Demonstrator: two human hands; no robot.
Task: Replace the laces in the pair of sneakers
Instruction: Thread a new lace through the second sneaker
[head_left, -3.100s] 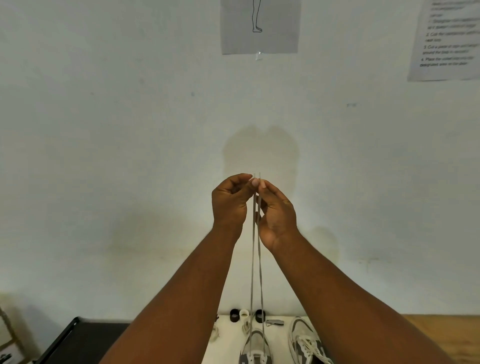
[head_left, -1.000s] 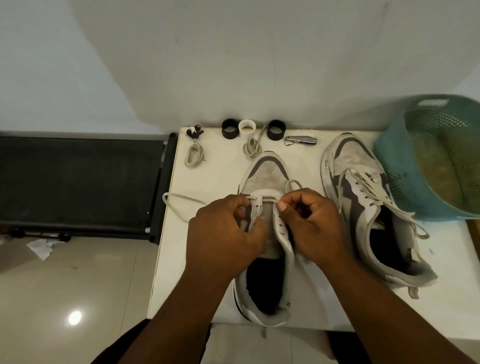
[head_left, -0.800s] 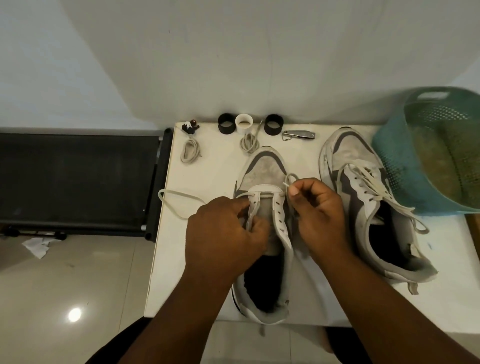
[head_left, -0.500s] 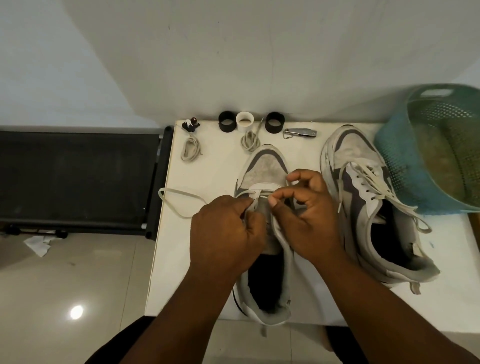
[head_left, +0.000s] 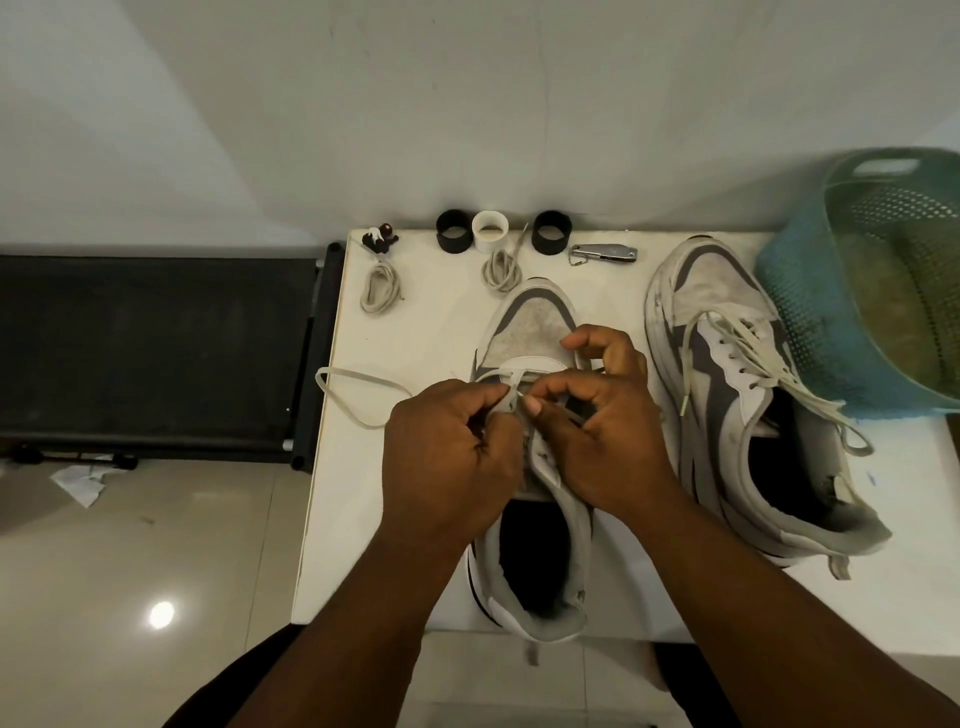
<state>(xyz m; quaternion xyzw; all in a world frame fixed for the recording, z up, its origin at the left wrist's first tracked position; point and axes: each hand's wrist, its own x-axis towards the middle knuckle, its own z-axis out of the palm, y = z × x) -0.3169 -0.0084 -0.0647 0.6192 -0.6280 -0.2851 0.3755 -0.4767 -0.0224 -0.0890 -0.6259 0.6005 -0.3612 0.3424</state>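
Observation:
A grey and white sneaker (head_left: 530, 332) lies toe-away on the white table (head_left: 415, 322), under both my hands. My left hand (head_left: 452, 457) grips the sneaker's left eyelet flap with curled fingers. My right hand (head_left: 597, 426) pinches the white lace end near the top eyelets. The white lace (head_left: 353, 395) crosses the lowest eyelets and loops out to the left over the table. The second sneaker (head_left: 737, 395) lies to the right with its laces loosely threaded and trailing.
Two coiled laces (head_left: 382, 286) (head_left: 501, 270) lie near the table's back, with two black rings (head_left: 454, 238), a white ring (head_left: 490, 236), a folding knife (head_left: 605, 254) and a small figurine (head_left: 379, 240). A teal basket (head_left: 841, 291) stands at right. A black treadmill (head_left: 156, 353) lies at left.
About three seconds ago both hands held the lace ends up high against the wall. Now they are down on the sneaker, and my right hand has shifted left to pinch the lace at the eyelets.

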